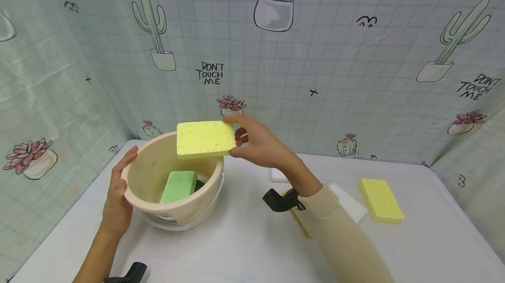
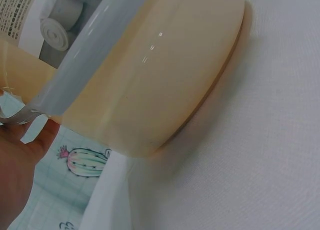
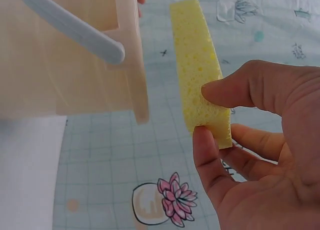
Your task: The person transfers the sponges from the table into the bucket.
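Observation:
My right hand point(image 1: 260, 143) pinches a yellow sponge point(image 1: 205, 137) by one end, between thumb and fingers, above the bucket's right side. In the right wrist view the sponge point(image 3: 194, 60) stands apart from the bucket's rim, with the thumb and a finger on it. At the left, my left hand point(image 1: 119, 202) holds the cream bucket point(image 1: 171, 207) by its rim. The bucket tilts slightly, its mouth facing me. Inside lies a light green sponge point(image 1: 178, 186), partly covering something dark green point(image 1: 199, 185). The left wrist view shows the bucket's wall point(image 2: 145, 85) close up.
A second yellow sponge point(image 1: 382, 200) lies on the white table point(image 1: 252, 248) at the right. White flat pieces point(image 1: 350, 203) and a thin yellowish stick point(image 1: 303, 225) lie partly behind my right arm. A patterned curtain point(image 1: 315, 59) closes off the back and sides.

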